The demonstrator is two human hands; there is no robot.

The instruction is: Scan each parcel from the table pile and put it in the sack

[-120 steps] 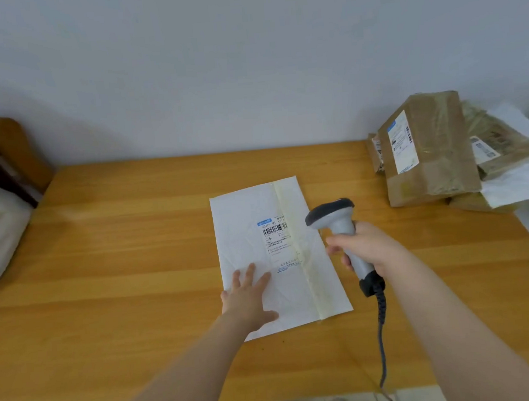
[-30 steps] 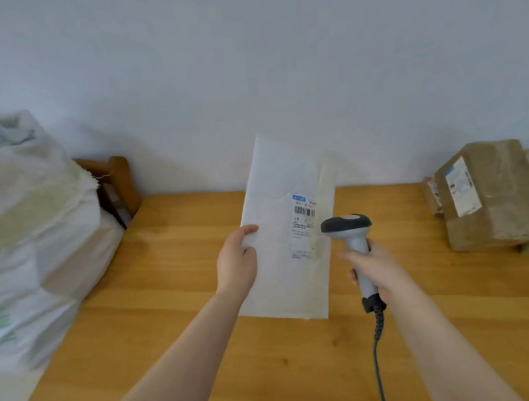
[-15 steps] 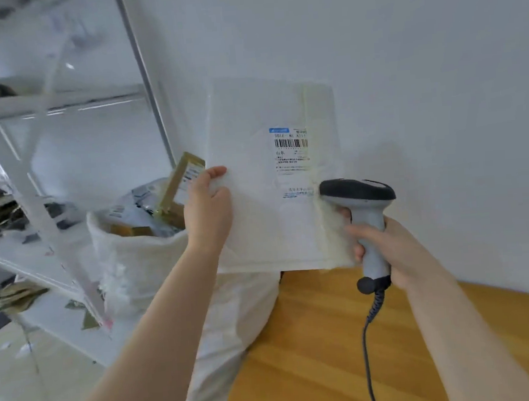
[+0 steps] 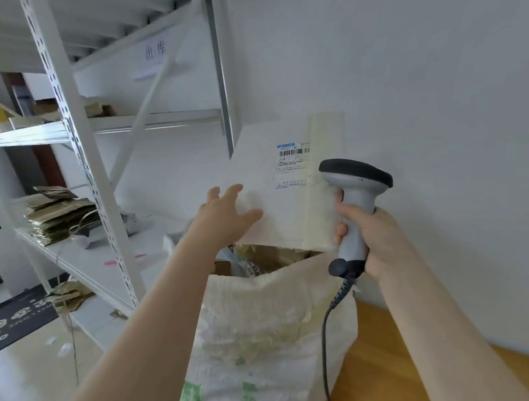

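Hanging upright just above the open mouth of the sack, beside the left edge of the counter, the white parcel is showing its label. The left hand is lying against its lower left edge, fingers spread and gripping nothing. The right hand is clutching the scanner, fingertips touching the parcel's taped edge. So loosely held, the parcel is risking catching the sack's rim and sliding to the floor.
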